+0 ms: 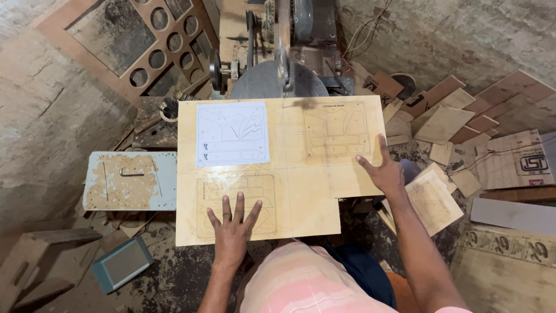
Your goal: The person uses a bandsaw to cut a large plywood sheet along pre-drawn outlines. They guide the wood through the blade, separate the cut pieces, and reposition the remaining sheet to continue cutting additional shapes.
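Pink-striped shirt [301, 284] fills 6 o'clock, closest to the lens, dark blue cloth just beside it. Our left hand [233, 227] lies flat at 7 o'clock on the plywood sheet [301, 191], fingers spread wide, palm down on a pencilled template outline [237, 203], gripping nothing. Our right hand [383, 168] is at 3 o'clock, also open and flat, fingers splayed, pressing the sheet's right edge just above a notch cut out of its lower right corner. Neither hand holds anything; both only bear down on the board.

Sheet sits centre frame, roughly level, its far edge at the saw blade [284, 64] at 12 o'clock. Blade meets the board edge near the midline; a dark scorch mark sits there. Round grey saw table [260, 84] shows just behind the sheet. White paper pattern [232, 134] lies on the board's upper left quarter, at 11 o'clock. Another drawn outline [337, 130] is at 1 o'clock, near the right hand.

At 9 o'clock: pale blue metal plate [130, 181] dusted with sawdust, just beside the sheet. At 8 o'clock: small blue-framed box [123, 264] on the floor. At 2 to 4 o'clock: pile of plywood offcuts [446, 124], well apart from the blade. At 11 o'clock: brown panel with round holes [168, 40].
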